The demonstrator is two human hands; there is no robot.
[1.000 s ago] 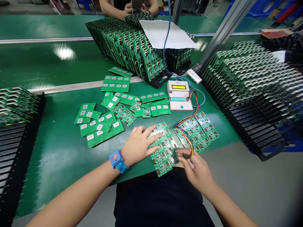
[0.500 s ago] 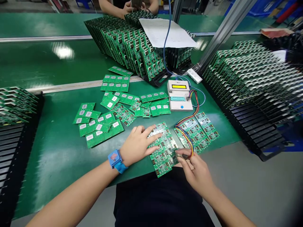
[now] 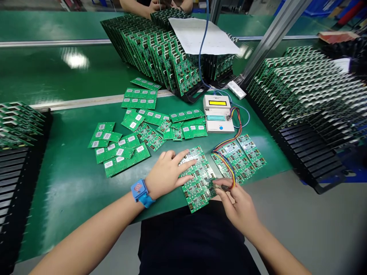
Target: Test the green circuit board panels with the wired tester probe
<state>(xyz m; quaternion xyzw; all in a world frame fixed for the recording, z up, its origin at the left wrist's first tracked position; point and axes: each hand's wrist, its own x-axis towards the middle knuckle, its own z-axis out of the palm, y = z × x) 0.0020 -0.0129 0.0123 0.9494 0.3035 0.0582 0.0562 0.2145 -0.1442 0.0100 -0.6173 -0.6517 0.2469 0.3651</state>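
My left hand (image 3: 168,172) lies flat with fingers spread on a green circuit board panel (image 3: 197,181) at the table's front edge; a blue wrist strap (image 3: 140,193) is on that wrist. My right hand (image 3: 233,200) pinches the connector end of a coloured ribbon cable (image 3: 229,166) against the panel's right edge. The cable runs up to a white programmer box (image 3: 218,114) with a yellow display. A second board panel (image 3: 243,158) lies just right of the first.
Several loose green boards (image 3: 134,133) lie scattered on the green table (image 3: 71,179). Black racks full of boards stand at the back (image 3: 160,53), right (image 3: 304,99) and left (image 3: 17,126). A paper sheet (image 3: 200,36) tops the back rack. Another person's hands (image 3: 155,5) show at the far side.
Almost nothing: both hands stay on the panel and the cable end; the view has shifted slightly.
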